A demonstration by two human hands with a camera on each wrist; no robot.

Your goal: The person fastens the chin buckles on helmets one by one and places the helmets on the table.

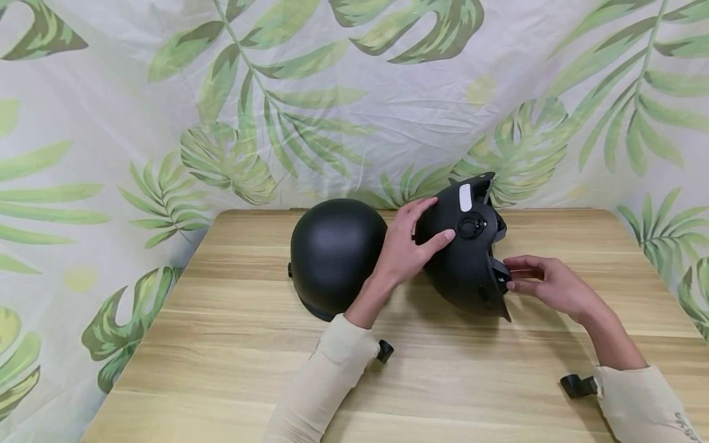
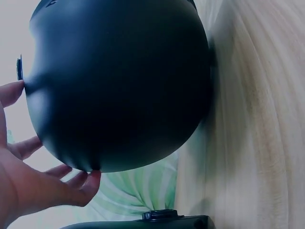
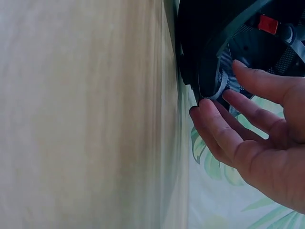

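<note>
A black helmet [image 1: 460, 258] lies tipped on its side on the table, its opening turned to the right. A white patch [image 1: 465, 197] and a round black fitting [image 1: 471, 225] show on its shell. My left hand [image 1: 407, 243] grips the crown, thumb on the near side and fingers curving over the far side. At the opening, my right hand [image 1: 545, 284] has its fingertips right at the lining and strap [image 3: 223, 86], thumb and fingers apart. Inside the helmet, a red buckle piece [image 3: 268, 24] is visible. Much of the interior is hidden in the head view.
A second black helmet [image 1: 338, 255] stands left of the first, dome up, close behind my left wrist. The wooden table [image 1: 221, 369] ends at a leaf-patterned cloth [image 1: 421, 123] at the back. Both sleeves carry small black devices at the cuffs.
</note>
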